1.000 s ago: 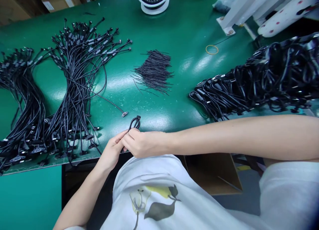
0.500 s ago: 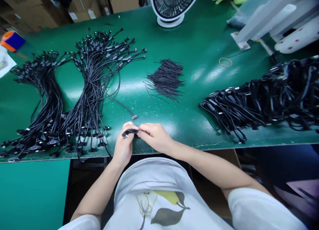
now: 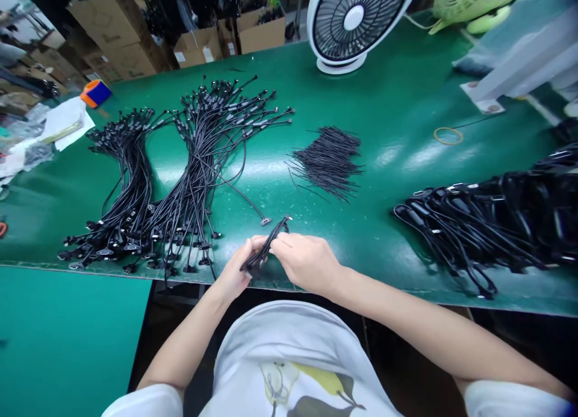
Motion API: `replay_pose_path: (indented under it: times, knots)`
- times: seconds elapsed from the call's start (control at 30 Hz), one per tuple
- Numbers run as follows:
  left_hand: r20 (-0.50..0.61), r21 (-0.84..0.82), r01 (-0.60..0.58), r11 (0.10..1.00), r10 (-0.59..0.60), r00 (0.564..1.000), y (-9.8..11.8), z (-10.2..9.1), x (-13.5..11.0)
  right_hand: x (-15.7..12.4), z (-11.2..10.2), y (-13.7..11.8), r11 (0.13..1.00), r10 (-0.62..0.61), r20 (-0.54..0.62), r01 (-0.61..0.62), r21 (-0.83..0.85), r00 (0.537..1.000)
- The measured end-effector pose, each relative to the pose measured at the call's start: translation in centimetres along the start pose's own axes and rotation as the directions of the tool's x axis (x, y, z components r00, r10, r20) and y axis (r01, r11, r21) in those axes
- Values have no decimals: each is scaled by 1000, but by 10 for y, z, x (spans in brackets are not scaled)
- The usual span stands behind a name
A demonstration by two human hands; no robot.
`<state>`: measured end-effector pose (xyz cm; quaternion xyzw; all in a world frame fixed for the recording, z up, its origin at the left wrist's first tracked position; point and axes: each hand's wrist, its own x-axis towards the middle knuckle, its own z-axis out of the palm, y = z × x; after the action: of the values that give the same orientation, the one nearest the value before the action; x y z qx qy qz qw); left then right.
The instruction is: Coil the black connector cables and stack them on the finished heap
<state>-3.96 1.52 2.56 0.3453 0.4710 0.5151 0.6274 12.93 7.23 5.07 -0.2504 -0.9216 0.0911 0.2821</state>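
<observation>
A folded black cable (image 3: 267, 248) is held between my hands near the table's front edge, slanting up to the right with a small metal plug at its upper end. My left hand (image 3: 239, 268) is closed round its lower part. From the right, my right hand (image 3: 309, 262) pinches the cable's upper part; its fingertips are partly hidden. Just beyond the hands lies the connector (image 3: 265, 221) of a loose cable. Behind them is a pile of short black ties (image 3: 327, 161).
Two bundles of straight black cables (image 3: 198, 158) (image 3: 135, 164) spread over the left of the green table (image 3: 374, 224). Several folded cables (image 3: 469, 224) are heaped at the right. A white fan (image 3: 354, 20), a rubber band (image 3: 448, 135) and a metal bracket (image 3: 492, 98) are farther back.
The cable in my hands has turned and now shows its folded length, pointing up and right. My right hand has shifted along it. The view has swung left, so the table appears farther right.
</observation>
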Motion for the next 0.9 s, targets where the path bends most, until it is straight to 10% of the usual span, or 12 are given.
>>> replay_pose_path:
  times: [0.13,0.23,0.43,0.7,0.9]
  knots:
    - [25,326,-213,921,217,976,11,-4,-12,6,0,11,974,74,139,-102,202,987]
    - [205,553,-244,797,154,967,10,-3,-14,9,1,19,914,214,228,-278,297,950]
    - [31,238,66,969,-75,997,-6,-7,0,4,2,4,822,186,353,-342,455,917]
    - [-72,133,101,986,-92,993,8,9,-20,-1,6,-1,351,335,606,-692,631,722]
    - [-87,87,191,978,-184,979,4,20,-29,-15,5,-7,763,305,379,-462,452,874]
